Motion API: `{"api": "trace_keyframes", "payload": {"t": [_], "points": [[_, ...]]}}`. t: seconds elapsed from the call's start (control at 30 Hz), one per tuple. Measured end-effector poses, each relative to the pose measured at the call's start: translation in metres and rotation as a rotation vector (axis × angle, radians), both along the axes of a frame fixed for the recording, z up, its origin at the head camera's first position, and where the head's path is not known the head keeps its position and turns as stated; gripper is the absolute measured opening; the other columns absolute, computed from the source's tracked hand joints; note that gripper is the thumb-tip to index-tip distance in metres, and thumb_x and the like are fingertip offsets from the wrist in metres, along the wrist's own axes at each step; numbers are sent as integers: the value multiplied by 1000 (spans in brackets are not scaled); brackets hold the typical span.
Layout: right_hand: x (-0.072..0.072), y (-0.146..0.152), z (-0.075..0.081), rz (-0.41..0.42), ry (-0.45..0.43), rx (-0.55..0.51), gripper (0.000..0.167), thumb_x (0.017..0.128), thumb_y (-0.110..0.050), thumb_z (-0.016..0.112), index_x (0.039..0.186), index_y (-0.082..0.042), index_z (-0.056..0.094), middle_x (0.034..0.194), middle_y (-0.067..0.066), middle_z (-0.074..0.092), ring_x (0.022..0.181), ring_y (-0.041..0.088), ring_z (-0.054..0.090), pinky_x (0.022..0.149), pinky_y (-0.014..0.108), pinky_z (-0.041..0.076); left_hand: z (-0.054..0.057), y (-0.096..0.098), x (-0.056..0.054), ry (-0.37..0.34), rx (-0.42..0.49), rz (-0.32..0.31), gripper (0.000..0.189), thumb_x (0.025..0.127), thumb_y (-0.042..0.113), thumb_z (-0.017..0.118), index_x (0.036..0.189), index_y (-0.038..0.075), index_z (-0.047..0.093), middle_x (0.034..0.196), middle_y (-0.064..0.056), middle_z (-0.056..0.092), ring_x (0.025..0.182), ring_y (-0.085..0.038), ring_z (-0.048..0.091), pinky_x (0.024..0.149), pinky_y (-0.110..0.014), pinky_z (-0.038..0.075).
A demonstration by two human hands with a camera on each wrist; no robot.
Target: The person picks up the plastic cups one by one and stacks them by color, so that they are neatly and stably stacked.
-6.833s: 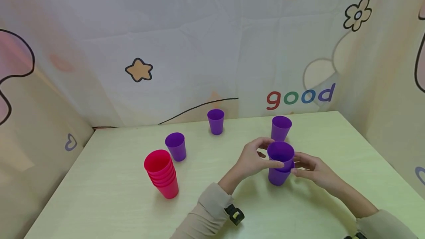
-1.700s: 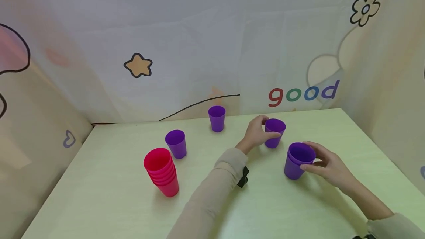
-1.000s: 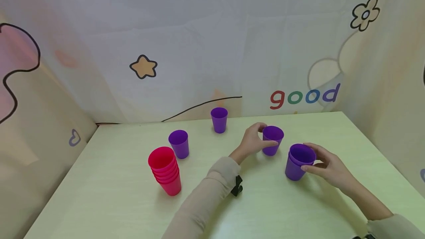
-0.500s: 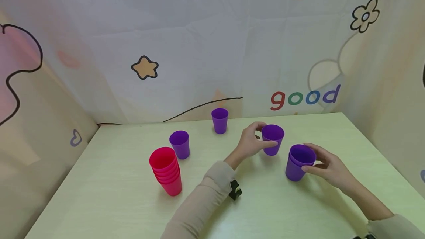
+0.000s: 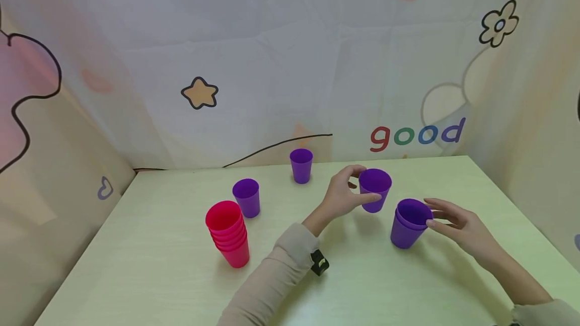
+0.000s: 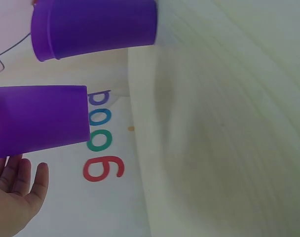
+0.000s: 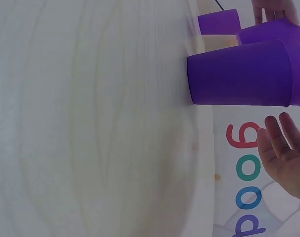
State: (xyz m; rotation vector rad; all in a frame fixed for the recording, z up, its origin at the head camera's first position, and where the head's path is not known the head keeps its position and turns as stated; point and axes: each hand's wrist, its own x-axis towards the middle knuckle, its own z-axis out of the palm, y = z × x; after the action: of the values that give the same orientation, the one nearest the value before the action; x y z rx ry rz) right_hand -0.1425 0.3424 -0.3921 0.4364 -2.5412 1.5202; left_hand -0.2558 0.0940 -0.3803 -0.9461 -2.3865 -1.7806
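Observation:
My left hand (image 5: 343, 196) pinches a purple cup (image 5: 374, 191) by its upper side, thumb in front and fingers behind. In the left wrist view, that cup (image 6: 41, 118) hangs upright above the table. To its right stands a pair of nested purple cups (image 5: 405, 233), the inner one's rim just above the outer's. My right hand (image 5: 468, 230) is at the right side of this pair, fingers loosely spread around nothing. The right wrist view shows fingers (image 7: 276, 140) apart from the pair; whether the thumb touches its rim cannot be told.
A stack of several red cups (image 5: 235, 255) stands left of centre on the pale table (image 5: 149, 265). Single purple cups stand behind it: one close by (image 5: 248, 200), another near the back edge (image 5: 301, 167). A printed curtain (image 5: 281, 64) encloses the back and sides.
Since the earliest frame, my left hand has left the nested pair and lifted the back right cup, bringing it nearer. The pair moved right with my right hand, which has just loosened and drawn away rightward.

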Motion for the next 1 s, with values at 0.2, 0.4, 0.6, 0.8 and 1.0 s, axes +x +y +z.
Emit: {"api": "trace_keyframes", "payload": {"t": [0.2,0.4,0.6,0.8,1.0], "points": [[-1,1,-3,2,-21,-14,41,89,-2,56,129,2,46,113,-24,53,98,-5,53,74,15,47,14,-1,7,71,32,-41,57,71,20,78,119,4,53,107,0,57,96,-5,49,78,-20,46],[-3,2,-5,-1,-15,-2,41,89,-2,56,129,2,45,111,-22,55,97,-5,54,74,15,47,29,1,15,138,58,-64,55,71,17,78,119,5,53,106,-1,57,96,-4,49,76,-17,45],[-3,2,-5,8,-14,6,41,89,-2,55,129,3,45,109,-21,56,96,-5,54,74,16,47,38,7,22,138,45,-96,56,71,17,79,120,5,53,108,-2,57,96,-3,49,76,-16,45],[-2,3,-4,30,-20,-8,42,90,-1,54,130,1,44,110,-21,56,97,-5,54,74,17,48,44,19,27,144,72,-144,54,72,16,78,120,6,54,107,0,58,96,0,49,77,-16,44],[-1,3,-4,22,-38,3,42,90,-3,54,131,-3,45,110,-25,54,96,-6,53,74,17,47,48,30,33,130,53,-169,57,72,17,78,122,6,52,111,1,58,96,2,49,77,-14,44]]}}
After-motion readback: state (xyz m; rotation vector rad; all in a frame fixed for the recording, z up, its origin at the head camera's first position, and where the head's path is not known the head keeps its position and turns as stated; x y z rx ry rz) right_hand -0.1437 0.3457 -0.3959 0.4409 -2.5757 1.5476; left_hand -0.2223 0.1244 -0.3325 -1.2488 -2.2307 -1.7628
